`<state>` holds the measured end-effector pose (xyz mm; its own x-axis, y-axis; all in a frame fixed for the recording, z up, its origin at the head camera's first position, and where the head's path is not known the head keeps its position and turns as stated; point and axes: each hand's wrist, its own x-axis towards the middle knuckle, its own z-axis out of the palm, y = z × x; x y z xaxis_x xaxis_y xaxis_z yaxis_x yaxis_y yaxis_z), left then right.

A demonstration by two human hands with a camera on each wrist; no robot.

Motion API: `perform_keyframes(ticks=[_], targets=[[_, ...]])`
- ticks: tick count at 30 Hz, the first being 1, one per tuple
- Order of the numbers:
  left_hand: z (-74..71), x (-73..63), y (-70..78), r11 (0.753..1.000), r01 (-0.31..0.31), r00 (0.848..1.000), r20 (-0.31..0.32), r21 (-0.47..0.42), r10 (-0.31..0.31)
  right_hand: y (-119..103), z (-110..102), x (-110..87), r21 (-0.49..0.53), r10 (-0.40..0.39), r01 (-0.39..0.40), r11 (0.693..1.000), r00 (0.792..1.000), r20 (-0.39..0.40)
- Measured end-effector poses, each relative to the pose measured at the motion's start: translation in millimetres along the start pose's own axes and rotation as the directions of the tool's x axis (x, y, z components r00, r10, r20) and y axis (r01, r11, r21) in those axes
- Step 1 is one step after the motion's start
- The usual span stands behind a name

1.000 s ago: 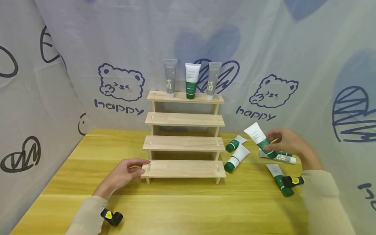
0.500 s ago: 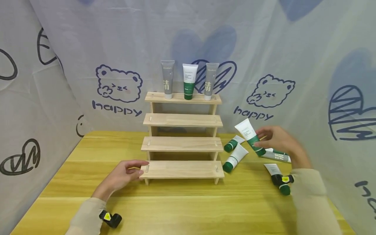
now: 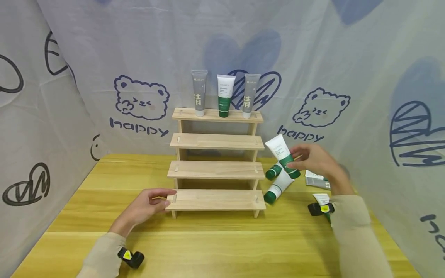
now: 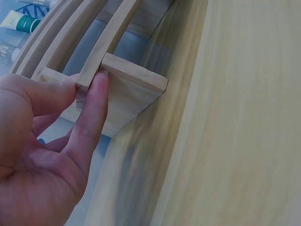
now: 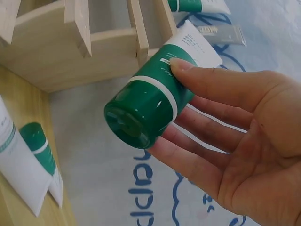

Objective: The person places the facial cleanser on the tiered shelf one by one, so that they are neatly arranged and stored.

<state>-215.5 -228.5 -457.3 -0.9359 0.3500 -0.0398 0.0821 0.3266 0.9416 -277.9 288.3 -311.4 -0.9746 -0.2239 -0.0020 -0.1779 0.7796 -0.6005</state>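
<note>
My right hand (image 3: 311,159) holds a white and green squeeze tube (image 3: 282,154) in the air right of the wooden tiered shelf (image 3: 215,170). In the right wrist view, thumb and fingers grip the tube (image 5: 157,89) around its green part, cap toward the camera. My left hand (image 3: 147,206) pinches the left end of the lowest step; the left wrist view has thumb and finger on the board's edge (image 4: 96,61). On the top step stand a grey tube (image 3: 199,92), a white and green tube (image 3: 225,94) and another grey tube (image 3: 250,94), all upright.
Two white and green tubes, one nearer (image 3: 279,186) and one behind (image 3: 274,170), lie beside the shelf on the wooden table (image 3: 208,247). More tubes (image 3: 318,180) lie behind the right wrist, and one (image 3: 322,199) is partly covered by the wrist camera. A printed cloth (image 3: 156,46) hangs behind.
My right hand has carried the tube leftward and slightly up, closer to the shelf. The left hand keeps its hold on the lowest step.
</note>
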Motion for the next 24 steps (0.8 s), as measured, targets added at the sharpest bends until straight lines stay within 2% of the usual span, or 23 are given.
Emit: perform_keyframes(ticks=[3, 10, 16, 24], targets=[[0.1, 0.0, 0.0, 1.0, 0.0, 1.0, 0.0, -0.002, 0.0, -8, 3, 3.3, 0.023, 0.019, -0.018, 1.0, 1.0, -0.017], [0.2, 0.1, 0.5, 1.0, 0.003, 1.0, 0.003, -0.012, -0.003, -21, 13, 12.7, 0.09, 0.005, 0.0, 0.996, 0.998, -0.057], [1.1, -0.3, 1.1, 1.0, 0.013, 1.0, 0.001, -0.012, -0.013, -36, 20, 17.9, 0.136, 0.045, -0.034, 0.99, 0.996, -0.079], [0.7, 0.4, 0.5, 1.0, 0.0, 1.0, 0.007, -0.012, 0.0, -50, 25, 26.3, 0.178, 0.058, -0.04, 0.983, 0.994, -0.098]])
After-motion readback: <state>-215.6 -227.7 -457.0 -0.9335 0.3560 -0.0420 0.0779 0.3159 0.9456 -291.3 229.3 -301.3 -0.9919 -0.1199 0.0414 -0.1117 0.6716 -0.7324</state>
